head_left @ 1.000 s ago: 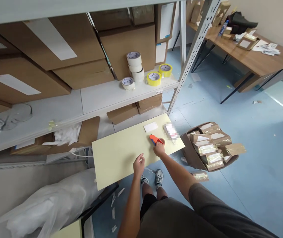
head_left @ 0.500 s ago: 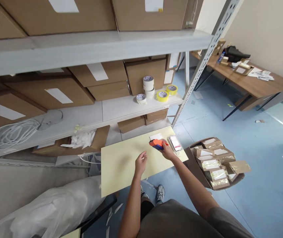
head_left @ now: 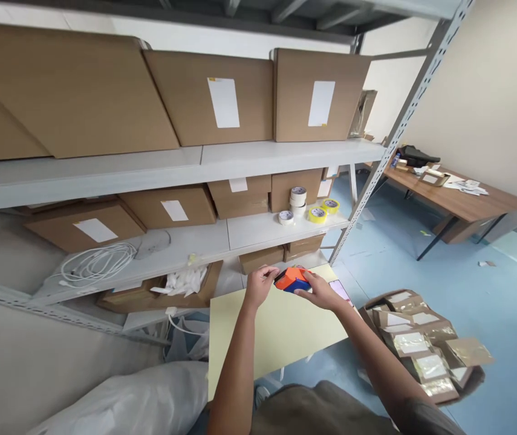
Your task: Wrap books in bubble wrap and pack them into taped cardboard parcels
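My right hand (head_left: 319,292) grips an orange and blue tape dispenser (head_left: 291,280), held up above a pale yellow tabletop (head_left: 276,332). My left hand (head_left: 259,284) has come up to the dispenser's left end, and its fingers are pinched at the tip there; what they pinch is too small to make out. A phone (head_left: 342,292) lies on the tabletop just right of my right hand, partly hidden by it.
Grey metal shelving (head_left: 222,163) with cardboard boxes stands ahead. Tape rolls (head_left: 306,205) sit on the middle shelf, a white cable coil (head_left: 97,263) to the left. An open carton of brown packets (head_left: 421,338) lies on the blue floor at right. A wooden desk (head_left: 458,202) stands far right.
My right hand lifted the dispenser off the tabletop and brought it closer. My left hand rose from the table to meet it. The camera tilted upward, showing higher shelves.
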The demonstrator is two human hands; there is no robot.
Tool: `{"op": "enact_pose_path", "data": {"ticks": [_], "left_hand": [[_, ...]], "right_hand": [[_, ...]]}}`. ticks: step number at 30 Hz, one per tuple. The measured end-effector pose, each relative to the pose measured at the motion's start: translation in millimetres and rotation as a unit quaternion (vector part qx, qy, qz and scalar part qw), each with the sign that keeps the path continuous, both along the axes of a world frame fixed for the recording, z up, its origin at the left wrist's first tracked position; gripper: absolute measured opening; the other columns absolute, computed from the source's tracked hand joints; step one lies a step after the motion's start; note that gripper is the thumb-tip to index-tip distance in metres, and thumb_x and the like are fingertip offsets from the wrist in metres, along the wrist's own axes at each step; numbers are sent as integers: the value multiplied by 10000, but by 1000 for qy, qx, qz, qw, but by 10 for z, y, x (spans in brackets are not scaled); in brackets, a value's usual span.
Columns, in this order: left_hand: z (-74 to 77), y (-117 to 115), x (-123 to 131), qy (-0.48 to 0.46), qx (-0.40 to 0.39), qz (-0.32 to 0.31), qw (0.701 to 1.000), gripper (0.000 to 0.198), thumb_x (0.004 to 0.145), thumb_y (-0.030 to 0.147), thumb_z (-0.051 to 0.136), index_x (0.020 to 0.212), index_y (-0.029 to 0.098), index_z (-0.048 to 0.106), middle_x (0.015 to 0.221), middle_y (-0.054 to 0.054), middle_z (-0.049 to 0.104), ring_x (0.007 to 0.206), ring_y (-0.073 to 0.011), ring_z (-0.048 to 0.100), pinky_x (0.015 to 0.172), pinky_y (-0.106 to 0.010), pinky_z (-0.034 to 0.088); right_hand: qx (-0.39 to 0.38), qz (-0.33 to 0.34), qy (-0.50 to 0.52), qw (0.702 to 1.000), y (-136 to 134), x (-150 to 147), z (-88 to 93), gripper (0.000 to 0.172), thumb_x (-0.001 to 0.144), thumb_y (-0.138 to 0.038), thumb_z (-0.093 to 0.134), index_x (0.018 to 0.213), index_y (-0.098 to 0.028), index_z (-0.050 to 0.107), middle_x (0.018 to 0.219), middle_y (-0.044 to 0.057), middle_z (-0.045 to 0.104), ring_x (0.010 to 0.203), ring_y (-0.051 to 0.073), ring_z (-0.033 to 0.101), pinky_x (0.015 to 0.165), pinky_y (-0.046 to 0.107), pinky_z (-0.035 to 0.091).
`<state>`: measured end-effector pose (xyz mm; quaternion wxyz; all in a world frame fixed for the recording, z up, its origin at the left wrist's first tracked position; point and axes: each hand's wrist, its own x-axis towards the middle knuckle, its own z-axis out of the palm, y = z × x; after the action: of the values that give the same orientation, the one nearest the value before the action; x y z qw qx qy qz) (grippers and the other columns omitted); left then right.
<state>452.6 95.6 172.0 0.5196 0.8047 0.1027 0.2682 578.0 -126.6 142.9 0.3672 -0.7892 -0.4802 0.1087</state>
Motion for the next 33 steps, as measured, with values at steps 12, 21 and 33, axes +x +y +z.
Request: {"op": "enact_pose_path", "data": {"ticks": [12, 21, 33], "left_hand": [[443, 795, -488, -121, 124, 226, 959, 298, 1030, 375, 582, 892, 228, 802, 900, -68, 794, 884, -203, 738, 856, -310, 581], [626, 657, -453, -160, 194, 256, 933, 308, 1058, 392, 579, 1178, 227, 809, 1140, -104, 792, 1070, -219, 746, 999, -355, 587], [407, 180, -435, -93, 276, 271, 917, 351, 950, 470, 723, 1251, 302, 794, 1604, -123, 547, 1300, -357, 677, 1083, -492, 574]], "right_hand": [[-21, -35, 83, 996, 659, -115, 112, 446, 937, -646, 656, 1031, -211, 688, 818, 23, 718, 710, 208, 644, 659, 292, 492], [40, -49, 106, 992, 922, 81, -14, 474, 936, -647, 623, 1099, -206, 679, 879, 34, 727, 781, 237, 666, 705, 327, 529], [57, -67, 68, 994, 1232, 468, 9, 572, 989, -565, 591, 1461, -242, 573, 1127, 104, 786, 1013, 325, 742, 883, 409, 544]]}}
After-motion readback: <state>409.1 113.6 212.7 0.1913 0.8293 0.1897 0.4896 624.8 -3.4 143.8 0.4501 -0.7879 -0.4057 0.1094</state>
